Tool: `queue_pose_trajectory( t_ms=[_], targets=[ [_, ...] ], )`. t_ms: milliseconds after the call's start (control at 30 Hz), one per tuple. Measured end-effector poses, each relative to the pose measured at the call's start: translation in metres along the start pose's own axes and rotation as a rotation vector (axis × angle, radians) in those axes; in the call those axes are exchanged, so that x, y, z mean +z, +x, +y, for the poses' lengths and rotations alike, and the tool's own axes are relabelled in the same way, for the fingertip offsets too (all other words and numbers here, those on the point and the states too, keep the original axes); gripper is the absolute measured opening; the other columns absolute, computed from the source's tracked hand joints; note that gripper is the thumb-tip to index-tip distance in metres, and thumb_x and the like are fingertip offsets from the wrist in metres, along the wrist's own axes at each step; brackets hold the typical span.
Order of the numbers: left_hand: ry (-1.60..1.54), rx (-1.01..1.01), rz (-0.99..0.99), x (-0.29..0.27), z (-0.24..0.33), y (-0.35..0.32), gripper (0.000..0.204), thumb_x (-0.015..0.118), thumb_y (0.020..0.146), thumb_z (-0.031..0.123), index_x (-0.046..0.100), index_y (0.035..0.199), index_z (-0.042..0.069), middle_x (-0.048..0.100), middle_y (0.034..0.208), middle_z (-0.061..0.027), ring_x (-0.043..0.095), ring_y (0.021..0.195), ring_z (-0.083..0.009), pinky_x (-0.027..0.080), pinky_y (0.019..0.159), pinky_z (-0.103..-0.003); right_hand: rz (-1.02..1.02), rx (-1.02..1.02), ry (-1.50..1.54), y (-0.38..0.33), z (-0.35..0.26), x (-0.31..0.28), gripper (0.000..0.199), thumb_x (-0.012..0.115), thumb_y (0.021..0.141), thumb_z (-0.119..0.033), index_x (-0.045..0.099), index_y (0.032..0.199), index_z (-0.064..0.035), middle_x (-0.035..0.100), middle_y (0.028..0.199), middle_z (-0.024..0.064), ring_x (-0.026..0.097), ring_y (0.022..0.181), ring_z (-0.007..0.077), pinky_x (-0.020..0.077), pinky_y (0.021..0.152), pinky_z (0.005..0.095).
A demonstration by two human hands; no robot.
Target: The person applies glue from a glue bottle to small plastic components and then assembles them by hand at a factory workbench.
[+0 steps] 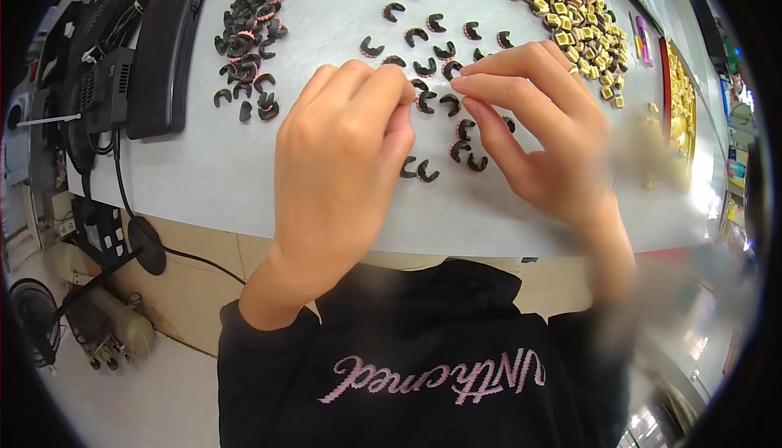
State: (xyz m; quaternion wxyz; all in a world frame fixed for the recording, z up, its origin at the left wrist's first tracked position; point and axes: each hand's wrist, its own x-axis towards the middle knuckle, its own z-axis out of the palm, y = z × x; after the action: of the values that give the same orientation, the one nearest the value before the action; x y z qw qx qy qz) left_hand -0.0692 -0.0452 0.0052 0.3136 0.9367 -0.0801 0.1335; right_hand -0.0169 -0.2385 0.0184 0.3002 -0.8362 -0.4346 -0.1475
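Taking the space between the two hands as the hub, the left hand [340, 155] lies toward eight o'clock and the right hand [550, 130] toward four. Both belong to the person in the black sweatshirt [432, 309]. Scattered around the hub, just beyond the fingertips and down at six o'clock, are black horseshoe-shaped pieces with pink scalloped edges [425, 106] on the pale grey worktable [326, 24]. A denser pile of the same kind [243, 20] lies toward ten o'clock; a heap of small yellow square-cupped pieces with black sides [564, 20] spreads toward two.

The left fingers are curled in and turned away, so I cannot tell whether they have hold of anything. The right thumb and forefinger stand nearly together, a narrow gap between them and nothing visible in it.

The step in hand looks like fingertip handling of single horseshoe pieces at the middle of the scatter. The next move, as I judge it, calls for a light, precise pinch on one piece, without nudging its close neighbours.
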Motion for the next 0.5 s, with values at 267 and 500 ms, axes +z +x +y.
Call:
queue_pose_trajectory(
  t_ms=[267,500],
  targets=[
    [0.012,0.057,0.015,-0.037,-0.021,0.003,0.015,0.076,0.075,-0.002,0.071,0.088,0.002,0.068,0.084,-0.0054,0.060,0.081,-0.0188,0.046,0.070,-0.030,0.014,0.005,0.024,-0.003,0.003,-0.001,0.026,0.073,0.073,0.011,0.071,0.096,-0.0021,0.068,0.091,0.0096,0.062,0.078,0.0225,0.0475,0.069,0.0309],
    [0.066,0.114,-0.141,-0.036,-0.012,0.003,0.022,0.078,0.072,-0.002,0.074,0.093,0.005,0.062,0.085,-0.0046,0.054,0.079,-0.0209,0.044,0.066,-0.033,0.022,0.003,0.037,-0.006,0.005,-0.002,0.027,0.073,0.073,0.011,0.071,0.096,-0.0022,0.068,0.091,0.0097,0.062,0.078,0.0222,0.0475,0.069,0.0309]
  ],
)
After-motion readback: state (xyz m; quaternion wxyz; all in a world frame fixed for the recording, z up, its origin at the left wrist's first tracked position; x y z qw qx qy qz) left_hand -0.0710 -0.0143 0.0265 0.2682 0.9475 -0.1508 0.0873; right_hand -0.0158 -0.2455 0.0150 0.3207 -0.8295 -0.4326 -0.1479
